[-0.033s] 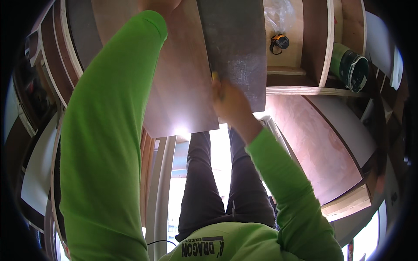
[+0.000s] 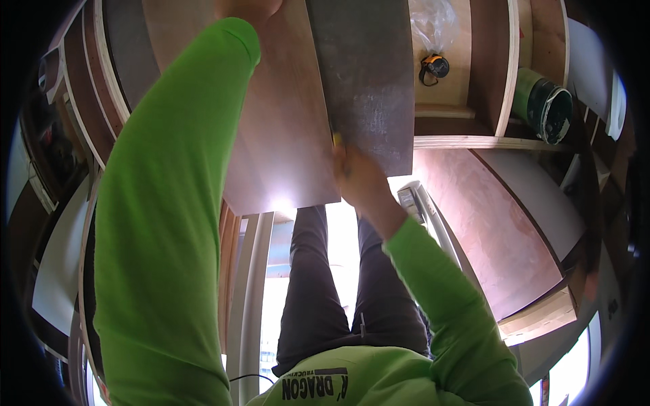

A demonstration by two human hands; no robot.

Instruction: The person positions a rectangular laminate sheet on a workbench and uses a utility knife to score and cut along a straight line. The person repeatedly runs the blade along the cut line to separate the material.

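Note:
A reddish-brown wooden board [image 2: 281, 128] lies in front of me, partly over a dark grey-brown panel [image 2: 369, 74]. My right hand [image 2: 362, 179] is closed round a small yellow-ended tool [image 2: 337, 139], mostly hidden in the fist. The tool is at the board's right edge, where the two surfaces meet; its kind does not show. My left arm stretches far forward over the board. Of my left hand [image 2: 247, 8] only the part by the wrist shows at the upper border, and its fingers are out of the picture.
On the right, an open wooden cabinet [image 2: 491, 74] holds an orange and black tape measure [image 2: 435, 65] and clear plastic film [image 2: 433, 24]. A green bucket [image 2: 545, 108] lies farther right. Below it leans a pinkish panel [image 2: 487, 230]. Wooden frames [image 2: 81, 95] stand at the left.
My right hand has slid a short way toward me along the board's right edge, with the yellow-ended tool in it. The left arm stays almost where it was.

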